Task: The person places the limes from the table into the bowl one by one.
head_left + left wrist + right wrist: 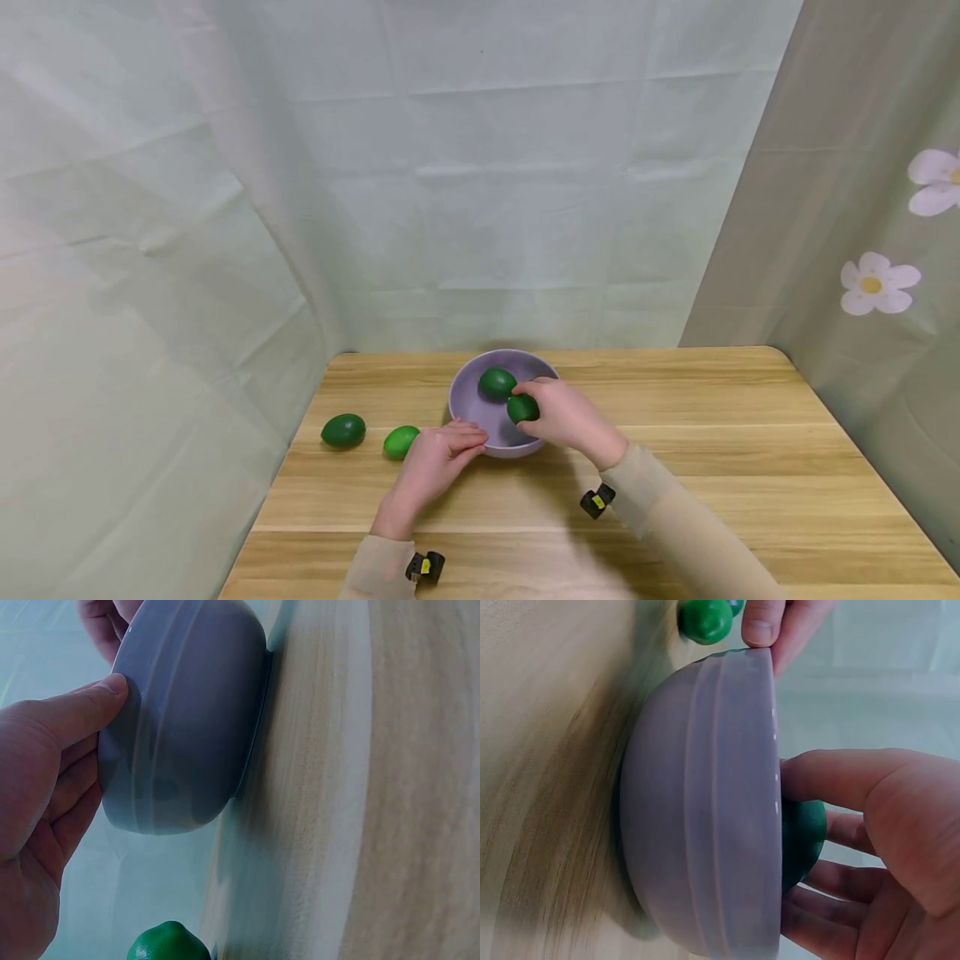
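A lavender bowl [468, 404] stands upright on the wooden table. My left hand [440, 460] holds its near-left rim, with the thumb [105, 697] on the edge in the left wrist view. Over the bowl's right side, my right hand [570, 417] grips a smooth dark green oval fruit [522, 408] between thumb and fingers. In the right wrist view this fruit [804, 836] shows partly above the rim; its underside is hidden by the bowl wall. A second dark green oval fruit [497, 384] lies inside, toward the back.
Left of the bowl lies a bright green lime [401, 442], partly behind my left hand. Farther left is another dark green oval fruit [343, 431]. The wooden table [690, 417] extends to the right. Pale curtains [525, 208] hang behind it and at both sides.
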`<state>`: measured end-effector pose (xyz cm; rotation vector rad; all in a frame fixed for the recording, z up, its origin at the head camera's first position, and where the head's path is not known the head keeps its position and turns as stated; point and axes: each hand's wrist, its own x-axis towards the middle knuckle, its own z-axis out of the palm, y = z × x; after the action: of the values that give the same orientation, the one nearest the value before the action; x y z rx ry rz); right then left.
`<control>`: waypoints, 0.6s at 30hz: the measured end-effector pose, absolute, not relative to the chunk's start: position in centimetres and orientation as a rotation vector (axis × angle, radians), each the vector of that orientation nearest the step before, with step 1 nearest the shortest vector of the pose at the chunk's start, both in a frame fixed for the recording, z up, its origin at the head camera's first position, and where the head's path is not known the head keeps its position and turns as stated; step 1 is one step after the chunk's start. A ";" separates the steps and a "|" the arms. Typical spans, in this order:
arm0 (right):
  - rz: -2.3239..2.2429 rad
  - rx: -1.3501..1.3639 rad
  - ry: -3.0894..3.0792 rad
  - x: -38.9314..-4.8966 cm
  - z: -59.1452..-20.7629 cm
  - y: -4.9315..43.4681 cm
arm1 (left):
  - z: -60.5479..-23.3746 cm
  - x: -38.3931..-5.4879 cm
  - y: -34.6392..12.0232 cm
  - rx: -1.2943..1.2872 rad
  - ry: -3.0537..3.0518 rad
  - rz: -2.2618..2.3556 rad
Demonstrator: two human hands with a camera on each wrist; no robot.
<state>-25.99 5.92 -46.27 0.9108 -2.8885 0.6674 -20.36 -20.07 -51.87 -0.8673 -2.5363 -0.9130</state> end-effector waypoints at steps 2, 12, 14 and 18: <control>0.637 0.907 -2.895 -26.0 -46.3 5.7 | -51.9 -20.4 -20.1 -0.867 -2.538 -0.916; 0.534 0.901 -2.948 -26.2 -46.6 5.3 | -51.8 -20.4 -20.0 -0.868 -2.532 -0.910; 0.526 0.905 -2.946 -26.3 -46.6 5.3 | -51.7 -20.4 -19.9 -0.868 -2.531 -0.912; 0.512 0.912 -2.945 -26.4 -46.7 5.3 | -51.8 -20.4 -19.9 -0.870 -2.532 -0.915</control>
<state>-26.38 5.28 -46.70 0.9121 -2.9454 0.5118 -20.44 -19.85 -51.76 -0.8700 -2.5321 -0.9152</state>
